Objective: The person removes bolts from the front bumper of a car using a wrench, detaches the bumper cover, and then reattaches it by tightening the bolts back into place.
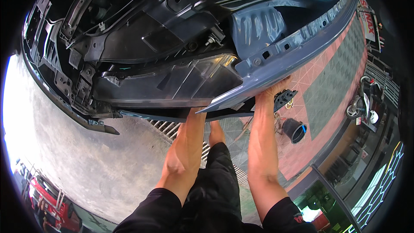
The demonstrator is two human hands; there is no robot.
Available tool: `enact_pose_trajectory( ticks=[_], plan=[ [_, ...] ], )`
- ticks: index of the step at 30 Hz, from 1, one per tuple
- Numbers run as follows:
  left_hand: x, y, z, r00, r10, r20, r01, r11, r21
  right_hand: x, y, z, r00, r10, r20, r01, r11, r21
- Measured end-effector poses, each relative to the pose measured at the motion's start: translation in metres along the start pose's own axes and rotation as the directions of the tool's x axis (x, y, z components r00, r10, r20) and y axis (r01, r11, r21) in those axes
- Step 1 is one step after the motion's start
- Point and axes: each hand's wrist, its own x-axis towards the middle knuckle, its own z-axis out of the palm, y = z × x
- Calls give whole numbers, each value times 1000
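Note:
A car's front corner fills the upper view, with a blue-grey fender (293, 56) curving along the right and a headlight housing (172, 84) beside it. My left hand goes in below the fender's pointed front tip; only its wrist shows, at the gap above the blue-grey bumper edge (172, 116). My right hand (277, 88) is up against the underside of the fender's outer edge, its fingers mostly hidden there. Close by that wrist sits a black bracket (284, 98) with holes. What either hand grips, if anything, is out of sight.
A black bucket (294, 130) stands on the red and grey tile floor (327, 77). A drain grate (166, 129) runs beside the concrete floor (116, 159). A motorcycle (362, 103) is at the far right, a red vehicle (49, 203) at the lower left.

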Motion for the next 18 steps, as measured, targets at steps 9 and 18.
enact_pose_trajectory(
  ticks=[9, 18],
  plan=[
    [6, 1, 3, 1000, -17, 17, 17, 1000, -1, -20, -21, 34, 996, 17, 85, -8, 995, -101],
    [2, 5, 4, 1000, -18, 4, 18, 1000, 24, -19, -19, 28, 997, -3, 77, 10, 995, -96]
  ],
)
